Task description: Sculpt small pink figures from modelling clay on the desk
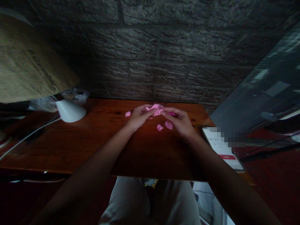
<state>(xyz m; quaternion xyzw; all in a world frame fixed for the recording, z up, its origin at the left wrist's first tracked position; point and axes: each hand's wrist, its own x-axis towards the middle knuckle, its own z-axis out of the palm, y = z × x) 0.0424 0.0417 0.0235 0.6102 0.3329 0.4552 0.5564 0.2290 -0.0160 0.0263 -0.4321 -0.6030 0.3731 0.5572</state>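
Note:
Both hands meet over the far middle of a dark wooden table [77, 143]. My left hand [138, 116] and my right hand [178, 121] pinch a small pink crumpled thing [155, 109] between their fingertips, which looks like folded paper or a petal cluster. A thin pink stick [172, 114] pokes out from the right hand's fingers. Three loose pink pieces lie on the table: one [127, 114] left of the left hand, two [160, 127] [168, 125] under the hands.
A white lamp base [70, 111] with a cable stands at the back left, a beige shade above it. A phone [222, 148] with a lit screen lies at the table's right edge. A brick wall backs the table. My knees show below the front edge.

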